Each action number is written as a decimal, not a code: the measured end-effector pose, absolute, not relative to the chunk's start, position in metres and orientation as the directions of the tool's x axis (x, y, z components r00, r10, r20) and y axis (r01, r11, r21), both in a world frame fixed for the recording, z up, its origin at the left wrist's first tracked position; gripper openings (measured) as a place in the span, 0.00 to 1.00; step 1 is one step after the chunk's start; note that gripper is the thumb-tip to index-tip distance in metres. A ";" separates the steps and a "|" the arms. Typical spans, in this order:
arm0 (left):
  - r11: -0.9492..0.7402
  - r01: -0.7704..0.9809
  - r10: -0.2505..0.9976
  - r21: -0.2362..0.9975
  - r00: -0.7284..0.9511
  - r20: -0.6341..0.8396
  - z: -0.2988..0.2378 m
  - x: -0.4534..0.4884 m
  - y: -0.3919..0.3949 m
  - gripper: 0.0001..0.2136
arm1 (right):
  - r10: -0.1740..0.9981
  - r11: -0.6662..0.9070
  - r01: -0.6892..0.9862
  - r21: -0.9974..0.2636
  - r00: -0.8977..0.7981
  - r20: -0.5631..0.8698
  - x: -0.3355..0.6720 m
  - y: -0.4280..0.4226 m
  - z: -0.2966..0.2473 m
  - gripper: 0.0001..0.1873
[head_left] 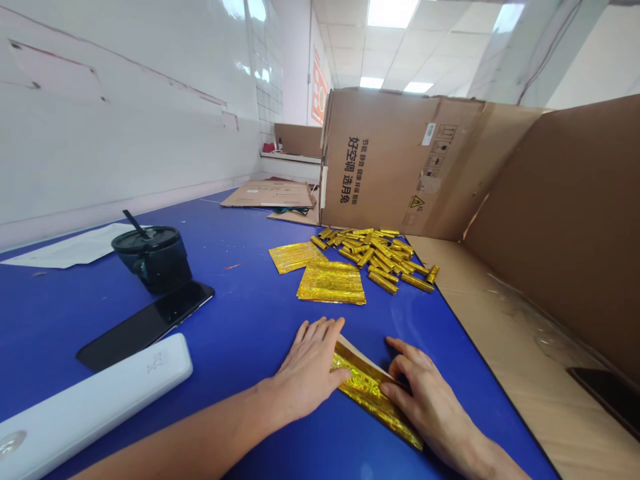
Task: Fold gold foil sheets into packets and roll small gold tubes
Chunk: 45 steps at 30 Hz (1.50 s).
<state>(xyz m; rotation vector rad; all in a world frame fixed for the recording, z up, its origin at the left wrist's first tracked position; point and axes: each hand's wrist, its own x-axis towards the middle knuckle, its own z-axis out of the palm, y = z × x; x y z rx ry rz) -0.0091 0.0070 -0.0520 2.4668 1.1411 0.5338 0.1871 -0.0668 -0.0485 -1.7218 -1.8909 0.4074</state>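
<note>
Two hands: left [310, 370], right [425, 393]. One gold foil sheet [367, 393] under them. Two more flat gold sheets [331, 282] at 12 o'clock. Gold foil rolls [375, 257], dozens, uncountable, at 1 o'clock. One black tumbler [153, 260], one smartphone [145, 325], at 10 o'clock.

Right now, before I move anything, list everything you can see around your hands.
blue table: one, blue, under the items
cardboard box: one, brown, on its side at the far end
foil tubes: many, gold, heaped before the box
flat foil pieces: two, gold, beside the heap
tumbler with straw: one, black, left side
smartphone: one, black, before the tumbler
oblong case: one, white, near left
paper sheet: one, white, far left
flattened cardboard: at least one, brown, left of the box
dark device: one, black, on cardboard, right
foil piece: one, gold, under the hands
left hand: one, on the foil piece
right hand: one, at the foil piece
</note>
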 end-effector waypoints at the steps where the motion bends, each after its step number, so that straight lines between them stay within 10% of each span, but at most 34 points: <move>1: -0.593 0.630 0.787 0.501 0.585 0.196 -0.052 -0.009 0.007 0.32 | 0.977 0.156 0.799 -0.580 -0.039 0.209 0.185 -0.068 -0.048 0.05; 8: -0.407 0.317 0.874 0.857 0.407 0.265 -0.048 -0.005 0.010 0.18 | 0.951 0.234 0.641 -0.731 0.004 0.308 0.181 -0.074 -0.043 0.03; 16: -0.210 0.051 0.917 0.976 0.358 0.178 -0.051 -0.005 0.018 0.09 | 0.958 -0.029 -0.078 -0.997 0.281 -0.050 0.187 -0.064 -0.034 0.26; 36: -0.248 -0.027 0.859 0.968 0.456 0.233 -0.049 -0.001 0.005 0.10 | 0.931 -0.079 -0.240 -0.968 0.329 -0.157 0.188 -0.067 -0.035 0.12; 45: -0.574 0.408 0.812 0.710 0.391 0.432 -0.043 -0.004 -0.005 0.10 | 0.944 -0.159 -0.305 -0.939 0.232 -0.235 0.190 -0.068 -0.032 0.12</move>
